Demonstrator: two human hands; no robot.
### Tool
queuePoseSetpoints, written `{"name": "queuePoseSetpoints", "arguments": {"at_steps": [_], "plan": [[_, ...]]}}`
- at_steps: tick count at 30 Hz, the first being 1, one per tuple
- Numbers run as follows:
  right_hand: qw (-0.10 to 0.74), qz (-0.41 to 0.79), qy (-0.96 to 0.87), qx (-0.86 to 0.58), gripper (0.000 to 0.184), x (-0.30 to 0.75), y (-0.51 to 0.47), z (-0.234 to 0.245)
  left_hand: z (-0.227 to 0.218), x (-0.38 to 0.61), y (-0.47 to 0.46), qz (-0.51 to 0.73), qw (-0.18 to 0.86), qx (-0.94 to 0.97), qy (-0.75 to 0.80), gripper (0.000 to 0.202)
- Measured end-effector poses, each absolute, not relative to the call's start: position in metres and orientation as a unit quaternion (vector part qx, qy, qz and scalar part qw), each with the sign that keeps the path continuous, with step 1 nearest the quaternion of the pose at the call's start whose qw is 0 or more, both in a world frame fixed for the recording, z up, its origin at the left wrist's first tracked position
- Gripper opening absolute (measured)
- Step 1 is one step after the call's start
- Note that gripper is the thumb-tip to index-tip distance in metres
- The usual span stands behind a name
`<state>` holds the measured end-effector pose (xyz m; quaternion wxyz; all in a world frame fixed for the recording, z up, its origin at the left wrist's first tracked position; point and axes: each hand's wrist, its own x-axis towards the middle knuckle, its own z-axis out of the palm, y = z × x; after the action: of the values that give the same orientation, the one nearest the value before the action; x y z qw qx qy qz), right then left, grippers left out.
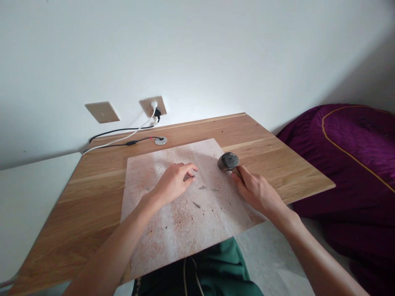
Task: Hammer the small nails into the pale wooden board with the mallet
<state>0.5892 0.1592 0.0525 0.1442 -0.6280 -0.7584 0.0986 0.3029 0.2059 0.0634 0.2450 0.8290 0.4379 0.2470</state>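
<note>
A pale, rust-stained board (173,222) with small holes lies on the wooden table (92,193). My left hand (173,183) rests on the board with fingertips pinched on a small nail (190,176). My right hand (256,191) grips the wooden handle of a hammer, its dark metal head (228,161) resting at the board's right edge. Several loose nails (207,188) lie on the board between my hands.
Black and white cables (123,137) run from a wall socket (153,106) across the table's back edge, beside a round grommet (161,140). A blank wall plate (102,112) is to the left. A purple bedcover (354,148) lies to the right. My green shorts (216,271) show below.
</note>
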Motion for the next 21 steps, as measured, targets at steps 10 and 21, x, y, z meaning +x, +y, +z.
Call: {"name": "queuePoseSetpoints", "arguments": {"at_steps": [10,21], "plan": [[0.147,0.094,-0.761,-0.624,0.026,0.5917,0.1609,0.0489,0.0594,0.3038,0.2018,0.237,0.163,0.868,0.404,0.031],[0.153,0.110,-0.753,-0.630,0.027,0.5901,0.1624,0.0534,0.0540,0.3015,0.2006,0.231,0.135,0.875,0.403,0.031]]}}
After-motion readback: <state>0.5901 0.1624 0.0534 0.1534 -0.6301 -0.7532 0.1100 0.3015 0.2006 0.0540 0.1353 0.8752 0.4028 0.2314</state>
